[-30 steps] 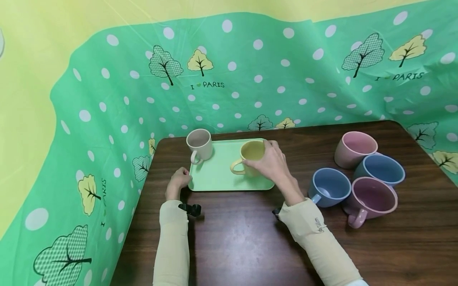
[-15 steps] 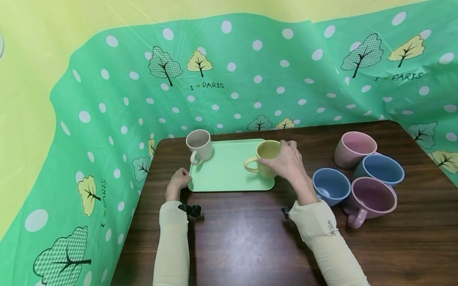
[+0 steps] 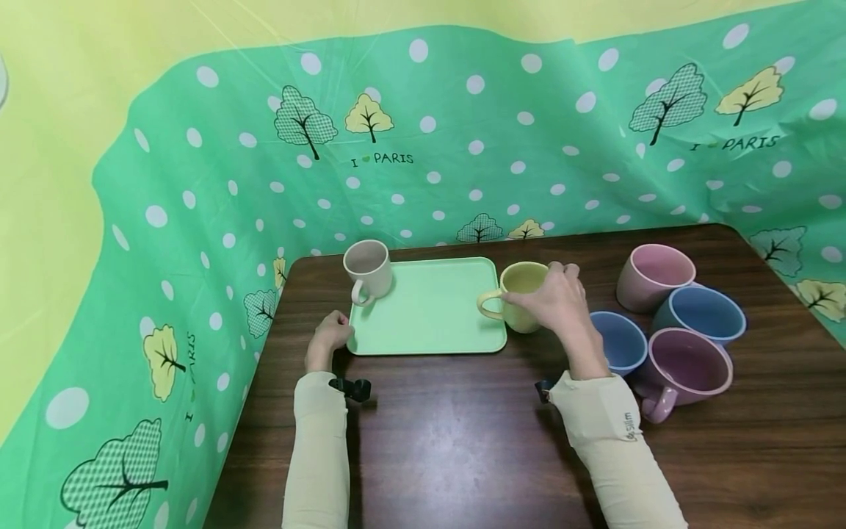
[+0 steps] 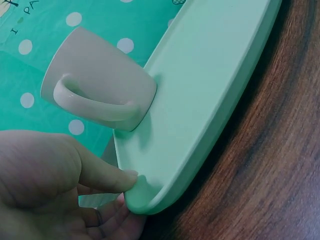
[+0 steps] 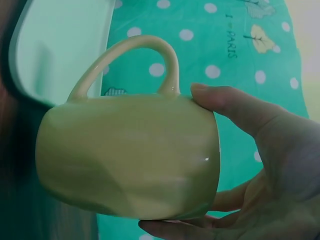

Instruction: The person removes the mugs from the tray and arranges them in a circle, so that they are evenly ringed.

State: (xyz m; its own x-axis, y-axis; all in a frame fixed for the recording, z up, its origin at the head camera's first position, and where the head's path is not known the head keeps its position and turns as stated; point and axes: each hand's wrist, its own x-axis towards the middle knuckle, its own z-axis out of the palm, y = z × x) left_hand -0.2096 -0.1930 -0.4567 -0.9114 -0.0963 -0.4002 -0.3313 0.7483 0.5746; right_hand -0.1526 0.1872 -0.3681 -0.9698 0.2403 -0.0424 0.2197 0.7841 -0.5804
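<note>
My right hand [image 3: 560, 300] grips a yellow mug [image 3: 518, 312] near its rim, just past the right end of a light green tray [image 3: 429, 308]. In the right wrist view the thumb lies by the rim above the mug's side [image 5: 130, 155], other fingers on the opposite side, and the handle points toward the tray. My left hand [image 3: 329, 334] pinches the tray's near left corner, thumb on top and fingers beneath, as the left wrist view shows. A pale greyish-pink mug [image 4: 100, 82] stands upright on the tray's far left part, its handle toward me.
To the right stand a pink mug [image 3: 634, 283], a blue mug [image 3: 707, 312], a purple mug [image 3: 690, 367] and a nearer blue mug [image 3: 617, 342], partly behind my right wrist. A green polka-dot cloth [image 3: 476, 147] hangs behind the dark wooden table [image 3: 449, 441].
My right hand has carried the yellow mug rightward, from over the tray to beyond its right edge. My left hand keeps its hold on the tray corner; the tray and other mugs stay put.
</note>
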